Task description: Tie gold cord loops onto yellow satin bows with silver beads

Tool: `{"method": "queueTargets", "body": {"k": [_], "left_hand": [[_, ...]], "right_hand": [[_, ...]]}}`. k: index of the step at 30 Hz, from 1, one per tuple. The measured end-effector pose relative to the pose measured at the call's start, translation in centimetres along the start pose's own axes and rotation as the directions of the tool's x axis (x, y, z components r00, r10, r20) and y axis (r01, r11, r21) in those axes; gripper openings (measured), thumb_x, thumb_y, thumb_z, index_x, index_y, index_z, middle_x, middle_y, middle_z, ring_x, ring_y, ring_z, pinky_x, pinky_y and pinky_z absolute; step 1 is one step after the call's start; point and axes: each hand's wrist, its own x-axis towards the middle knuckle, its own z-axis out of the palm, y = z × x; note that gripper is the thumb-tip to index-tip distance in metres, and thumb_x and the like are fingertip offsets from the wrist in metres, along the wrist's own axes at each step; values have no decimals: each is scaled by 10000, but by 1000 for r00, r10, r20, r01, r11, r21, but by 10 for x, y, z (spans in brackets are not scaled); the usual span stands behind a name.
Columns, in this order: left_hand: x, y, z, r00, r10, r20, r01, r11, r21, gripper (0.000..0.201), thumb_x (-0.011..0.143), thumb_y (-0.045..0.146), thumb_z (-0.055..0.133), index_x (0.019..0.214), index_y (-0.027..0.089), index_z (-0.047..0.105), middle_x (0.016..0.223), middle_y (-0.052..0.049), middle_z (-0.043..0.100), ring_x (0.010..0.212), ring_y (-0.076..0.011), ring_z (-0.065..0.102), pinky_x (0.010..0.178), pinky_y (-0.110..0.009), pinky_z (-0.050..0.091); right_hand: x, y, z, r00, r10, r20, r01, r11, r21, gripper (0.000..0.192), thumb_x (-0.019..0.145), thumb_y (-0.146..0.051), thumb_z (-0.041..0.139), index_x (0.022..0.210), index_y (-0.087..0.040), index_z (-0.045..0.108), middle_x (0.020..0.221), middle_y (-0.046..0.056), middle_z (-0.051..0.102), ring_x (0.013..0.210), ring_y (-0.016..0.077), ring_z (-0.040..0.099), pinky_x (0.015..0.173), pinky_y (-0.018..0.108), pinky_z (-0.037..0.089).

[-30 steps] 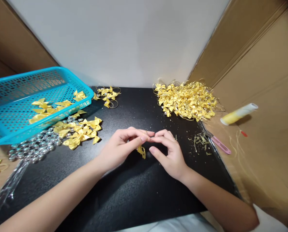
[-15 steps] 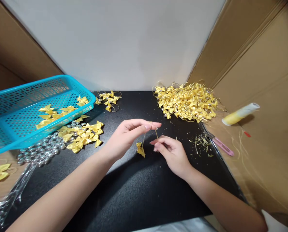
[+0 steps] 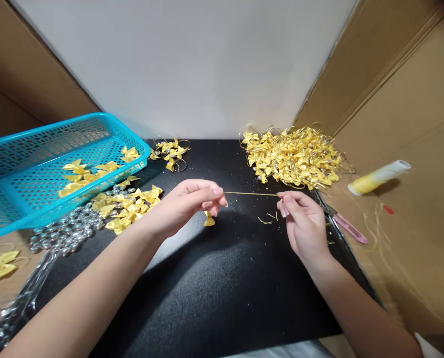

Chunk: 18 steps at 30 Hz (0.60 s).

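We observe both hands over the black mat [image 3: 214, 293], with a thin gold thread [image 3: 249, 193] drawn taut and nearly level between them.

Left hand [image 3: 186, 206]: the thumb and forefinger are pressed together on the left end of the thread, with the remaining fingers curled under. A single yellow bow [image 3: 209, 219] hangs just below the fingertips, touching or nearly touching the mat. We cannot tell how the thread joins the bow, as the fingers cover that point.

Right hand [image 3: 306, 223]: the thumb and forefinger are pinched closed on the right end of the thread. The other fingers are loosely folded toward the palm. The hand sits well apart from the left hand, with the thread spanning the gap.

Surrounding items:
- A large heap of finished bows [image 3: 292, 156] with gold loops lies at the far right of the mat, beyond the right hand.
- A small cluster of looped bows [image 3: 169, 149] lies at the far edge of the mat, near the centre.
- A blue basket [image 3: 16, 199] stands tilted at the left, containing several plain bows.
- Loose plain bows [image 3: 130, 206] lie on the mat just beside the basket, near the left wrist.
- Silver beads [image 3: 63, 233] are spread beside those bows.
- Pink-handled snips [image 3: 346, 227] lie at the right edge of the mat, near the right hand.
- A spool of yellow thread [image 3: 378, 177] lies on the cardboard [image 3: 411, 248] further right.
- Short thread clippings [image 3: 267, 219] lie on the mat between the hands.
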Motion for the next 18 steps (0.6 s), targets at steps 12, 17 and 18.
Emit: {"method": "queueTargets", "body": {"k": [12,17,18], "left_hand": [[7,-14,13,982,30,-186,-70,975,-210,178,792,322,696,871,189,785,1155,-113,725,391,11,310,364,-170,259],[3,-15,18,960,76,-269,-27,983,182,269,788,366,695,946,171,790,998,-84,774,442,-60,485,426,-216,367],[2,-15,20,965,98,-242,-22,954,300,280,790,368,694,960,167,789,956,-77,781,517,-103,564,477,-226,411]], "right_hand": [[-17,-13,14,878,-226,422,402,826,-395,121,850,-214,626,784,-205,728,581,-16,572,541,125,518,590,300,425],[-15,-12,11,801,-322,505,545,743,-390,126,878,-181,592,858,-209,713,620,-14,606,581,128,544,661,319,429],[-14,-13,10,754,-353,554,602,709,-368,137,886,-169,578,882,-209,709,644,-10,626,602,130,556,682,326,423]]}}
